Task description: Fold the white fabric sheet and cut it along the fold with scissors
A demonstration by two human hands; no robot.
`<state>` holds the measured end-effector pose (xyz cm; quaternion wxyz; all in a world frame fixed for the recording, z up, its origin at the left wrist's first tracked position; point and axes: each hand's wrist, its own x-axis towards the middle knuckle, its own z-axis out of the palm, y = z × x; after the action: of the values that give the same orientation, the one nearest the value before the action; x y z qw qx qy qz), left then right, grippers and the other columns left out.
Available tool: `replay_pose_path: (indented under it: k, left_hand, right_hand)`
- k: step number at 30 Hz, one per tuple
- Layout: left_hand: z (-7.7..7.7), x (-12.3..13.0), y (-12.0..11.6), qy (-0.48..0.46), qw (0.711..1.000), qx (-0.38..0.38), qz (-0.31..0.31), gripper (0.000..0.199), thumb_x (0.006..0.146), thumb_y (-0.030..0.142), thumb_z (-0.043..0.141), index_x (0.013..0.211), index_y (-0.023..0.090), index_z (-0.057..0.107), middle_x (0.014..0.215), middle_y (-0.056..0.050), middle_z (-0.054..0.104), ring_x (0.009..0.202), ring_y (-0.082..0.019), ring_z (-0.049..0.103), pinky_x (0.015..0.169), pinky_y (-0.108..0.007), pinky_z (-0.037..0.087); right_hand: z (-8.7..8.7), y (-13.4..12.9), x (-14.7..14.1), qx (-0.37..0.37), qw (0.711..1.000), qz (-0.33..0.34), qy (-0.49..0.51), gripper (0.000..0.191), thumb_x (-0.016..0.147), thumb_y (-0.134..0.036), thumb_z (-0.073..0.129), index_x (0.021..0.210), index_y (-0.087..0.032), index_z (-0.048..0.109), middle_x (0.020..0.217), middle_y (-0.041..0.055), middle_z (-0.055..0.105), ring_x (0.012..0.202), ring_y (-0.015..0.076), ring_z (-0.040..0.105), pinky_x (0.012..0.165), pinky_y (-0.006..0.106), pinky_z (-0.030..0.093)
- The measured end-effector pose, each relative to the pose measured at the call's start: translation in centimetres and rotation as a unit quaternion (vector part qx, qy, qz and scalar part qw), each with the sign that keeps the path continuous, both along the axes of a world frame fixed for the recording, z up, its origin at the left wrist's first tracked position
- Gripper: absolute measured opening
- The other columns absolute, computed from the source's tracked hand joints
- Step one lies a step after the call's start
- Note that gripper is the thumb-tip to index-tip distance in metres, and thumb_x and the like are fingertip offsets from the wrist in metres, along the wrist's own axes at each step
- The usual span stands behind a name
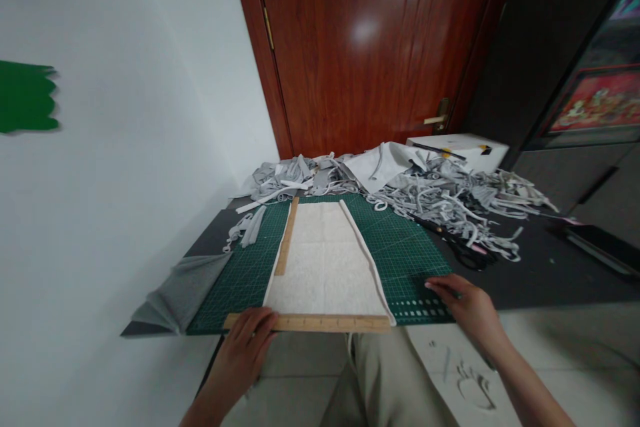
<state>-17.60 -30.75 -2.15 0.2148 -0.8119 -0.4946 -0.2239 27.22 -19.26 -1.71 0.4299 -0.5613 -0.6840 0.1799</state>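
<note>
A cream-coloured cloth (327, 260) lies flat on the green cutting mat (407, 253). Across its near edge runs a wooden ruler (333, 323), and a second wooden ruler (287, 240) lies along the cloth's left side. My left hand (250, 340) rests on the left end of the near ruler, fingers pressed together on it. Over the mat's near right corner is my right hand (465, 303), its thumb and fingertips closed together; anything between them is too small to make out. A narrow rolled strip follows the cloth's right edge.
Grey and white fabric scraps (440, 197) are heaped along the back. Black scissors (465, 250) lie right of the mat. Folded grey cloth (187, 290) sits at the left, a white box (470, 147) at the back right, and a dark flat object (605, 247) at the far right.
</note>
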Motion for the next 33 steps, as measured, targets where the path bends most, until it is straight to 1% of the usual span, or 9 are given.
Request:
replay_pose_path:
  k: [3, 9, 13, 17, 20, 22, 25, 29, 33]
  left_hand:
    - [0.0, -0.5, -0.2, -0.004, 0.999, -0.005, -0.038, 0.03, 0.093, 0.017, 0.039, 0.109, 0.023, 0.063, 0.104, -0.005, 0.066, 0.1, -0.018, 0.061, 0.095, -0.033, 0.048]
    - [0.4, -1.2, -0.4, -0.049, 0.998, 0.005, -0.047, 0.026, 0.094, 0.021, 0.044, 0.112, 0.024, 0.063, 0.103, -0.003, 0.07, 0.098, -0.016, 0.064, 0.09, -0.027, 0.052]
    - [2.1, -1.8, 0.0, -0.085, 0.995, 0.055, -0.018, 0.024, 0.093, 0.022, 0.046, 0.106, 0.024, 0.066, 0.092, -0.001, 0.072, 0.086, -0.015, 0.069, 0.082, -0.025, 0.056]
    - [4.9, -2.5, 1.1, -0.176, 0.981, 0.046, 0.071, 0.022, 0.091, 0.033, 0.051, 0.1, 0.025, 0.068, 0.092, -0.001, 0.073, 0.08, -0.017, 0.07, 0.079, -0.026, 0.057]
    - [6.9, -3.1, 2.3, -0.297, 0.941, -0.021, 0.16, 0.032, 0.087, 0.042, 0.051, 0.108, 0.023, 0.066, 0.094, -0.002, 0.073, 0.08, -0.02, 0.07, 0.076, -0.03, 0.058]
    - [7.8, -3.5, 3.1, -0.385, 0.9, -0.091, 0.182, 0.041, 0.082, 0.044, 0.053, 0.114, 0.021, 0.063, 0.094, -0.003, 0.073, 0.075, -0.021, 0.071, 0.067, -0.031, 0.059]
    - [8.4, -3.9, 4.1, -0.481, 0.843, -0.184, 0.158, 0.048, 0.075, 0.04, 0.061, 0.119, 0.02, 0.06, 0.095, -0.004, 0.073, 0.068, -0.022, 0.07, 0.057, -0.032, 0.06]
    - [8.2, -3.4, 4.8, -0.565, 0.774, -0.243, 0.146, 0.055, 0.068, 0.029, 0.066, 0.122, 0.02, 0.058, 0.091, -0.004, 0.071, 0.068, -0.022, 0.07, 0.059, -0.034, 0.06]
    - [8.3, -2.6, 5.4, -0.601, 0.741, -0.265, 0.144, 0.058, 0.065, 0.034, 0.069, 0.119, 0.018, 0.06, 0.097, -0.006, 0.071, 0.073, -0.023, 0.071, 0.06, -0.034, 0.059]
  right_hand:
    - [-0.5, 1.6, -0.5, -0.008, 1.0, -0.003, -0.004, 0.036, 0.075, -0.054, 0.054, 0.073, -0.024, 0.073, 0.081, 0.008, 0.075, 0.079, 0.0264, 0.068, 0.077, 0.039, 0.052]
    - [-1.3, 3.6, -1.3, -0.02, 1.0, -0.006, -0.023, 0.033, 0.077, -0.048, 0.051, 0.074, -0.022, 0.072, 0.083, 0.0085, 0.074, 0.08, 0.0262, 0.067, 0.075, 0.039, 0.051]
    - [-1.6, 3.8, -1.2, -0.024, 0.999, 0.003, -0.022, 0.033, 0.078, -0.047, 0.051, 0.077, -0.022, 0.072, 0.085, 0.0092, 0.074, 0.082, 0.0263, 0.067, 0.077, 0.039, 0.05]
    - [-1.8, 3.7, -1.0, -0.02, 1.0, 0.012, -0.02, 0.036, 0.078, -0.052, 0.052, 0.079, -0.022, 0.072, 0.086, 0.0086, 0.074, 0.083, 0.0258, 0.067, 0.078, 0.038, 0.051]
    - [-1.8, 3.6, -1.0, -0.015, 1.0, 0.003, -0.027, 0.039, 0.078, -0.056, 0.051, 0.078, -0.023, 0.072, 0.085, 0.0086, 0.074, 0.082, 0.0259, 0.067, 0.076, 0.039, 0.052]
    - [-1.9, 3.6, -1.1, -0.013, 0.999, 0.0, -0.031, 0.04, 0.078, -0.057, 0.051, 0.077, -0.023, 0.071, 0.085, 0.0084, 0.073, 0.081, 0.0258, 0.067, 0.076, 0.039, 0.052]
    - [-1.8, 3.6, -1.1, -0.015, 0.999, 0.004, -0.028, 0.039, 0.077, -0.057, 0.051, 0.077, -0.023, 0.071, 0.084, 0.0085, 0.073, 0.081, 0.0262, 0.067, 0.077, 0.039, 0.052]
    - [-1.7, 3.5, -1.0, -0.024, 0.999, 0.006, -0.024, 0.038, 0.075, -0.057, 0.053, 0.073, -0.023, 0.07, 0.082, 0.0081, 0.073, 0.079, 0.0265, 0.067, 0.076, 0.04, 0.052]
    - [-1.5, 3.5, -1.0, -0.038, 0.999, 0.005, -0.02, 0.036, 0.073, -0.056, 0.054, 0.074, -0.024, 0.07, 0.082, 0.0082, 0.073, 0.079, 0.0273, 0.067, 0.076, 0.04, 0.052]
